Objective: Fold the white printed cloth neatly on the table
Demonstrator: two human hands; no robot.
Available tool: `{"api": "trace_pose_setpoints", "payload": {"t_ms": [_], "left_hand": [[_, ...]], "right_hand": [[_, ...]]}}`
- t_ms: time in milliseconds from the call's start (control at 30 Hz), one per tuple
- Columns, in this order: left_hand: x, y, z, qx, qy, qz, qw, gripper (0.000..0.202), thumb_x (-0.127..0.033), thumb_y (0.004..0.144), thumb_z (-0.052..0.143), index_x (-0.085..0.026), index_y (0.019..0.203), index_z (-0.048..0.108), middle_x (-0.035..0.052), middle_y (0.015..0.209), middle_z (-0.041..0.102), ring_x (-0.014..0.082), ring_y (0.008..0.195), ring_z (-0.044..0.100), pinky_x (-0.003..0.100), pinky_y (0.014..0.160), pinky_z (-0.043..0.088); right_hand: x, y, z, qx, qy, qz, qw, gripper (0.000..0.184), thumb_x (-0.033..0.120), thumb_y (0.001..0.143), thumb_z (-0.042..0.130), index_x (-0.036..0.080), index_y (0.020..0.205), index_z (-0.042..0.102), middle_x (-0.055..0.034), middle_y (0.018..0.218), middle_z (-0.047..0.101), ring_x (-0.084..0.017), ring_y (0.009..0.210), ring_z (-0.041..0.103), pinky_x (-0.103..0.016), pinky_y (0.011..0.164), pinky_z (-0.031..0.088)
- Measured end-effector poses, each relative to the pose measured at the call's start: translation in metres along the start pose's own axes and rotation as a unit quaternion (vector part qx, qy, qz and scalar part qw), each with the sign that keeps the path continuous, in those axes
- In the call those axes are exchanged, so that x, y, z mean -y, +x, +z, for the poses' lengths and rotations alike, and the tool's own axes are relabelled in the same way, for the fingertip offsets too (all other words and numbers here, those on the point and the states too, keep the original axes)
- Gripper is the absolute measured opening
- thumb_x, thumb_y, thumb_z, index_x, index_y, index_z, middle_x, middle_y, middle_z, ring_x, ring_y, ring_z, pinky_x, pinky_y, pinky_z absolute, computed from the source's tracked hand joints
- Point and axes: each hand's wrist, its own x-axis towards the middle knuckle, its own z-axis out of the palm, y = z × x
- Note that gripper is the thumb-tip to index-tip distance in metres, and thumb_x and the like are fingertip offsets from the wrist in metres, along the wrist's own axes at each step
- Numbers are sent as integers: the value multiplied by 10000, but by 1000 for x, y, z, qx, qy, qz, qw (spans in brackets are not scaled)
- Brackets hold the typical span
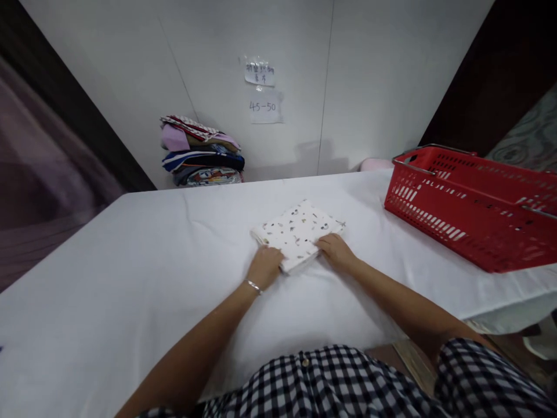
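A small folded white cloth with a speckled print [298, 232] lies on the white table [130, 278], turned like a diamond. My left hand [264, 266] grips its near left edge, fingers curled under the fabric. My right hand [334, 249] holds its near right edge, fingers closed on it. A thin bracelet sits on my left wrist.
A red plastic basket [474, 206] with metal handles stands on the table at the right. A stack of folded clothes [201, 152] rests against the white wall at the back left. Two paper notes [263, 90] hang on the wall. The table's right edge drops off near the basket.
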Motion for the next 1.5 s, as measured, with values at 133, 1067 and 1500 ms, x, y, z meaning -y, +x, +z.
{"api": "trace_pose_setpoints", "payload": {"t_ms": [133, 1067, 1500], "left_hand": [[47, -23, -22, 36, -2, -41, 998, 486, 6, 610, 487, -240, 1014, 598, 34, 1136, 619, 219, 1088, 512, 454, 985, 303], [1, -22, -10, 23, -77, -50, 996, 205, -268, 886, 440, -219, 958, 625, 42, 940, 614, 175, 874, 522, 335, 771, 392], [-7, -29, -4, 15, 8, -32, 999, 218, -197, 898, 395, -198, 910, 613, 64, 925, 612, 197, 874, 508, 340, 754, 370]], "right_hand": [[40, -7, -5, 32, 85, -50, 995, 306, 105, 809, 477, 202, 1078, 584, -79, 1027, 639, -193, 948, 541, -362, 869, 369], [1, -25, -36, 107, 117, -7, 987, 299, 276, 907, 396, 206, 1054, 647, -98, 1018, 622, -211, 904, 564, -343, 764, 473], [11, -43, -32, 70, -7, -13, 997, 273, 243, 914, 389, 198, 1027, 633, -95, 989, 631, -218, 882, 533, -345, 737, 430]]}}
